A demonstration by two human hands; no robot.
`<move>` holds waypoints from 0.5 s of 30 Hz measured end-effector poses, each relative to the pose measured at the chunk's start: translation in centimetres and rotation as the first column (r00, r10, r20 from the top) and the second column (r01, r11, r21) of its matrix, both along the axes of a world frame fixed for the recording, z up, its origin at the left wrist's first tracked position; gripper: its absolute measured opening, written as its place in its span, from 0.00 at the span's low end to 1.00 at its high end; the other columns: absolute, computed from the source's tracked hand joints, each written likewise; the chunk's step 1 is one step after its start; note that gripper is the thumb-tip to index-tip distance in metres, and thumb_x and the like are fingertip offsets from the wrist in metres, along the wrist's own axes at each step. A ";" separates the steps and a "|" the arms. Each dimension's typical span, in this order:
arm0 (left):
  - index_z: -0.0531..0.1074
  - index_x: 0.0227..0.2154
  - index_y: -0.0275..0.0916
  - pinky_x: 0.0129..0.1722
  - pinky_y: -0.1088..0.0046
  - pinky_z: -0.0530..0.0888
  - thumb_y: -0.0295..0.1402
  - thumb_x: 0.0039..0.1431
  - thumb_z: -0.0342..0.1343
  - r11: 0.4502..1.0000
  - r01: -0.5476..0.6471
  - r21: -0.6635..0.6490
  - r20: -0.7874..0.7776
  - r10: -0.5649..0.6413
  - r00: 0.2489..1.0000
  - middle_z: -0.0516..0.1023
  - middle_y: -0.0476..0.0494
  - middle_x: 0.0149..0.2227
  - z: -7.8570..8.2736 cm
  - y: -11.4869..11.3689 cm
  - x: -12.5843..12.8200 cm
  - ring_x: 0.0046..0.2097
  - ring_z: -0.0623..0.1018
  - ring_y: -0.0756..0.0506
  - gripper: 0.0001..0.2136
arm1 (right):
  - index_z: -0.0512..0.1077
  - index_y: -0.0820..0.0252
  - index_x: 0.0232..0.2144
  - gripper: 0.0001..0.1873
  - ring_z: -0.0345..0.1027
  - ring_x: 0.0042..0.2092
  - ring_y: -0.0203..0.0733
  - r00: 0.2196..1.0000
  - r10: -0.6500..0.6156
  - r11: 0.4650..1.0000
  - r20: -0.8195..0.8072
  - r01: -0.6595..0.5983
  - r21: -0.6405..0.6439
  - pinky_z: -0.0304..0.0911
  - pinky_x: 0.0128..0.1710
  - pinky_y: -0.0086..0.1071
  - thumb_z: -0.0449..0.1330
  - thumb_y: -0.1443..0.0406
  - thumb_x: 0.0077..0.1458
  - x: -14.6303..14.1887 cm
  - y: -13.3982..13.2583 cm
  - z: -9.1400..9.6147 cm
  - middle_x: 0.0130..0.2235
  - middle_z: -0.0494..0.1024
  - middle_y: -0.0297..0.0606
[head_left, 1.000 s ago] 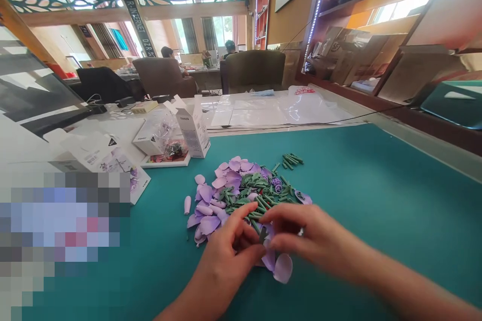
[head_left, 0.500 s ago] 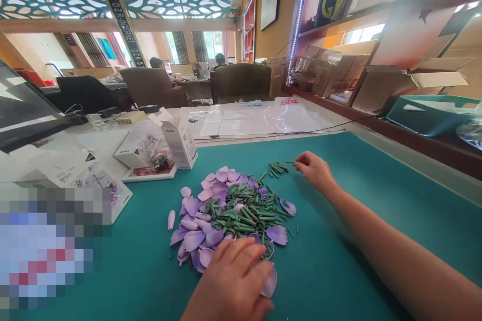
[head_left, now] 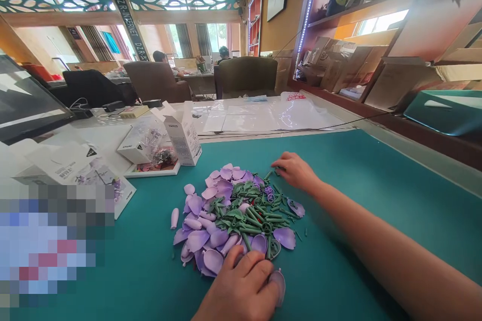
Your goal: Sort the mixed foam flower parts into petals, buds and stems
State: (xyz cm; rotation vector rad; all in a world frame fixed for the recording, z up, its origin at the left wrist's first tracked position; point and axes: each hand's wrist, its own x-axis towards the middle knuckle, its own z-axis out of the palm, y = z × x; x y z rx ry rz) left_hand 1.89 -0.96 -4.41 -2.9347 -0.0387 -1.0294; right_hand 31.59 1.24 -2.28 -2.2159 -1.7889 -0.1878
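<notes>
A heap of purple petals and green stem pieces (head_left: 237,210) lies on the teal mat (head_left: 357,185). My left hand (head_left: 241,286) rests at the near edge of the heap, its fingers curled down. A purple petal (head_left: 279,283) pokes out from under its fingertips. My right hand (head_left: 295,170) reaches across to the far right edge of the heap. Its fingers are bent down and pinched over small green stem pieces (head_left: 280,168) that it mostly hides.
White cartons (head_left: 183,135) and a plastic bag of parts (head_left: 156,148) stand at the mat's far left, with a flower-printed booklet (head_left: 101,178) beside them. Clear plastic sheets (head_left: 263,115) and a thin cable lie beyond the mat. Armchairs and seated people are far back.
My right hand left my left hand, reached out to the loose green stems at the far right, then drew back toward the heap. My left hand stayed low on the near petals.
</notes>
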 end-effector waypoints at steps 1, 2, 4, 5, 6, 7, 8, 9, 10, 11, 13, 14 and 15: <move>0.69 0.31 0.41 0.48 0.67 0.62 0.28 0.61 0.48 1.000 -0.005 0.002 -0.025 0.005 1.000 0.76 0.51 0.35 -0.1 0.1 -0.1 0.41 0.72 0.48 0.07 | 0.76 0.54 0.40 0.13 0.62 0.42 0.43 0.992 0.081 0.994 0.092 -0.073 -0.085 0.54 0.40 0.33 0.53 0.67 0.58 -0.8 0.4 0.3 0.39 0.72 0.41; 0.69 0.31 0.41 0.48 0.66 0.63 0.28 0.61 0.48 1.000 -0.007 0.004 -0.045 0.007 0.999 0.76 0.50 0.35 -0.2 0.2 -0.2 0.41 0.72 0.48 0.06 | 0.76 0.54 0.40 0.13 0.61 0.42 0.43 0.978 0.131 0.982 0.162 -0.105 -0.157 0.53 0.39 0.33 0.53 0.67 0.58 -1.4 0.7 0.6 0.39 0.72 0.42; 0.68 0.30 0.41 0.47 0.66 0.64 0.29 0.61 0.48 1.000 -0.007 0.003 -0.067 0.007 0.998 0.75 0.50 0.35 -0.3 0.3 -0.4 0.41 0.72 0.48 0.06 | 0.77 0.57 0.35 0.12 0.61 0.41 0.44 0.954 0.169 0.966 0.247 -0.110 -0.236 0.52 0.37 0.33 0.52 0.68 0.58 -2.4 1.3 1.1 0.37 0.73 0.43; 0.68 0.29 0.41 0.47 0.66 0.64 0.29 0.61 0.48 1.000 -0.006 -0.003 -0.069 0.005 0.998 0.75 0.50 0.34 -0.4 0.3 -0.4 0.40 0.72 0.48 0.06 | 0.77 0.59 0.34 0.12 0.61 0.41 0.44 0.948 0.178 0.962 0.265 -0.110 -0.251 0.52 0.37 0.33 0.52 0.68 0.58 -2.7 1.4 1.3 0.37 0.73 0.44; 0.68 0.29 0.41 0.47 0.66 0.64 0.29 0.61 0.48 1.000 -0.009 -0.014 -0.070 0.008 0.998 0.75 0.51 0.34 -0.4 0.3 -0.5 0.40 0.72 0.48 0.07 | 0.76 0.61 0.32 0.11 0.61 0.41 0.45 0.945 0.179 0.962 0.274 -0.109 -0.252 0.51 0.36 0.34 0.53 0.69 0.57 -2.8 1.4 1.5 0.37 0.73 0.45; 0.68 0.29 0.41 0.46 0.66 0.64 0.28 0.62 0.47 1.000 -0.014 -0.025 -0.070 0.012 0.997 0.75 0.51 0.33 -0.3 0.3 -0.5 0.40 0.71 0.48 0.07 | 0.75 0.61 0.32 0.10 0.61 0.41 0.45 0.945 0.173 0.964 0.279 -0.105 -0.243 0.51 0.36 0.34 0.53 0.69 0.57 -2.8 1.4 1.8 0.38 0.73 0.45; 0.68 0.29 0.40 0.46 0.66 0.64 0.28 0.62 0.47 0.999 -0.018 -0.034 -0.074 0.015 0.997 0.74 0.51 0.33 -0.3 0.3 -0.5 0.39 0.71 0.48 0.08 | 0.75 0.61 0.33 0.09 0.61 0.42 0.45 0.946 0.157 0.969 0.285 -0.092 -0.229 0.51 0.36 0.34 0.53 0.69 0.56 -2.6 1.2 1.9 0.38 0.73 0.45; 0.68 0.29 0.40 0.45 0.66 0.64 0.27 0.62 0.47 0.999 -0.022 -0.042 -0.085 0.018 0.996 0.74 0.50 0.33 -0.3 0.2 -0.5 0.39 0.71 0.48 0.08 | 0.74 0.61 0.33 0.09 0.62 0.42 0.45 0.951 0.120 0.976 0.286 -0.060 -0.209 0.51 0.36 0.33 0.54 0.69 0.56 -2.3 1.1 2.1 0.39 0.73 0.44; 0.68 0.29 0.40 0.44 0.66 0.64 0.27 0.62 0.47 0.999 -0.023 -0.047 -0.099 0.018 0.995 0.74 0.50 0.33 -0.3 0.2 -0.5 0.39 0.71 0.48 0.08 | 0.73 0.60 0.35 0.08 0.62 0.41 0.44 0.957 0.063 0.983 0.283 -0.009 -0.186 0.50 0.35 0.33 0.53 0.68 0.56 -1.8 0.8 2.2 0.39 0.73 0.43; 0.68 0.29 0.40 0.44 0.66 0.64 0.27 0.62 0.47 0.999 -0.020 -0.048 -0.114 0.015 0.993 0.74 0.49 0.33 -0.4 0.2 -0.5 0.39 0.71 0.48 0.08 | 0.73 0.59 0.35 0.08 0.63 0.41 0.44 0.961 -0.005 0.985 0.276 0.052 -0.163 0.50 0.34 0.33 0.53 0.67 0.56 -1.3 0.6 2.2 0.38 0.74 0.42; 0.68 0.29 0.40 0.43 0.67 0.64 0.27 0.61 0.46 0.999 -0.020 -0.050 -0.137 0.013 0.990 0.73 0.49 0.32 -0.4 0.2 -0.6 0.38 0.71 0.48 0.08 | 0.72 0.60 0.35 0.09 0.64 0.38 0.43 0.957 -0.131 0.975 0.259 0.171 -0.140 0.50 0.32 0.33 0.52 0.67 0.55 -0.1 0.1 2.0 0.35 0.75 0.41; 0.68 0.29 0.40 0.42 0.67 0.64 0.26 0.61 0.46 0.998 -0.028 -0.052 -0.144 0.020 0.989 0.73 0.48 0.31 -0.5 0.2 -0.6 0.38 0.71 0.48 0.08 | 0.72 0.60 0.35 0.09 0.65 0.37 0.43 0.952 -0.173 0.967 0.254 0.213 -0.138 0.49 0.31 0.33 0.52 0.68 0.55 0.5 -0.1 1.8 0.34 0.75 0.42; 0.68 0.29 0.40 0.42 0.67 0.64 0.26 0.61 0.46 0.998 -0.038 -0.054 -0.149 0.029 0.988 0.73 0.48 0.31 -0.4 0.2 -0.7 0.38 0.71 0.48 0.08 | 0.72 0.61 0.34 0.09 0.66 0.36 0.44 0.948 -0.200 0.961 0.249 0.239 -0.137 0.49 0.30 0.33 0.52 0.68 0.54 0.9 -0.3 1.7 0.33 0.76 0.42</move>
